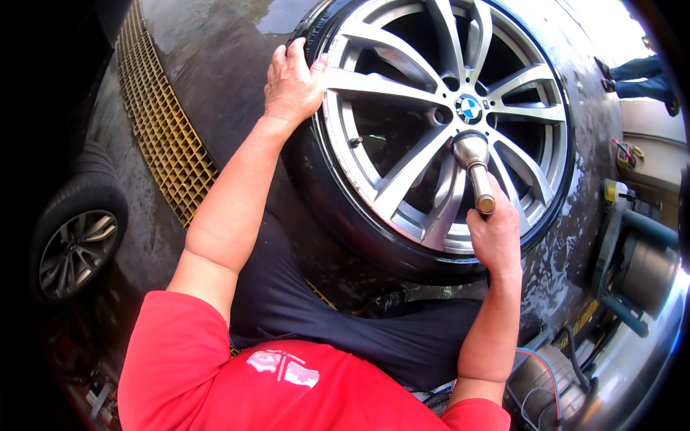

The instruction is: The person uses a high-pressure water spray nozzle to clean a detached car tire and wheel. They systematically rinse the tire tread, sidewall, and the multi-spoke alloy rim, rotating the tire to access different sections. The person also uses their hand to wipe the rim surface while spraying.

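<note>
A wet, dark floor (230,86) spreads around the large silver multi-spoke alloy wheel (433,148) before me, its face turned up toward me and a glossy black rubber tire (323,194) ringing the rim; whatever bears it is hidden. A long yellow metal floor grating (154,108) curves past on my left, beyond it a second, black-tired wheel with silver spokes (79,248). To my right sits a grey cylinder in a dark green metal frame (650,273); farther off, a bystander's blue-trousered legs (640,87) show.

My left hand (293,86) rests spread and unclenched on the upper left edge of the wheel, fingers over the tire and thumb by the rim. My right hand (497,233) is closed on the lower end of a silver metal tool with a rounded, bulbous head (472,152), though most of those fingers are hidden.

The tool's long axis runs from my right hand away from me and slightly left, toward the hub, with its head just below the round blue-and-white center cap (468,108). Whether the head touches metal, I cannot tell. My right hand is nearer the cap; my left is well apart, across the spokes, beyond the small valve stem (356,141).
</note>
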The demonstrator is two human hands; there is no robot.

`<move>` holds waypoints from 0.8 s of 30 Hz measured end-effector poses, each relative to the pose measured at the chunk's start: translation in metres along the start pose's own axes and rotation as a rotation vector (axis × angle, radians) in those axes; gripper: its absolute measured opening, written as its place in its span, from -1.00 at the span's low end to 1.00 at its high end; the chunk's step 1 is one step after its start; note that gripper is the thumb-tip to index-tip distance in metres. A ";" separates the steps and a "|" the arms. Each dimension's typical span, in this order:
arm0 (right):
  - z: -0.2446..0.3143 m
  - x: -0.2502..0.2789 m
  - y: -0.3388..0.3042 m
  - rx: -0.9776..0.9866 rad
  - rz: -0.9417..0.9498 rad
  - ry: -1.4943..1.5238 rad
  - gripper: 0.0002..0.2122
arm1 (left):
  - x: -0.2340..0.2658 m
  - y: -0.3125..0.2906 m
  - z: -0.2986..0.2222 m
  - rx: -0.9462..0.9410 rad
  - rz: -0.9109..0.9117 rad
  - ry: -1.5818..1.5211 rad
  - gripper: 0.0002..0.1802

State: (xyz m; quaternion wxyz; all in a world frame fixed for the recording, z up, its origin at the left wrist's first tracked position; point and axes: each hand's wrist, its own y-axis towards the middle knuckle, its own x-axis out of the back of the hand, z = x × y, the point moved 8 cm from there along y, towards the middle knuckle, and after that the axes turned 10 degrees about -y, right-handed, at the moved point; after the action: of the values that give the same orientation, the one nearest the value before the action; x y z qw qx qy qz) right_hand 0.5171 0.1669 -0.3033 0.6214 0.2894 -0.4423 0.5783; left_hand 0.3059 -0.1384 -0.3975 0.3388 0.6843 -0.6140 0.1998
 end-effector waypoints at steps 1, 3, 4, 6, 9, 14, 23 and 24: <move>0.000 0.000 0.000 0.004 -0.001 0.002 -0.50 | 0.000 0.000 0.000 0.005 0.003 -0.002 -0.33; -0.001 -0.001 0.000 0.010 -0.007 0.001 -0.49 | 0.000 0.000 0.000 0.005 -0.002 -0.001 -0.34; -0.001 0.000 0.000 0.013 -0.010 0.001 -0.49 | 0.000 0.000 0.000 0.008 -0.002 -0.003 -0.34; 0.000 0.000 0.000 0.015 -0.008 0.000 -0.49 | -0.001 0.000 0.001 0.006 -0.006 0.001 -0.35; 0.000 0.000 -0.001 0.008 -0.006 -0.004 -0.49 | 0.001 0.000 0.000 -0.004 -0.009 0.000 -0.36; -0.001 -0.001 -0.001 0.000 -0.001 -0.010 -0.50 | 0.000 0.000 0.000 -0.009 -0.003 -0.014 -0.36; 0.000 -0.001 -0.001 0.002 -0.003 -0.018 -0.50 | -0.001 0.000 0.002 0.011 0.006 -0.013 -0.36; 0.000 -0.002 -0.001 0.010 -0.008 -0.019 -0.50 | -0.001 0.000 0.003 0.015 0.005 -0.012 -0.36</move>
State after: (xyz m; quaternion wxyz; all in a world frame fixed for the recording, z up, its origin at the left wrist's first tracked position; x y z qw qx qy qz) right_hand 0.5185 0.1663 -0.3049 0.6182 0.2998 -0.4439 0.5752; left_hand 0.3049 -0.1392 -0.4002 0.3293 0.6864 -0.6164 0.2011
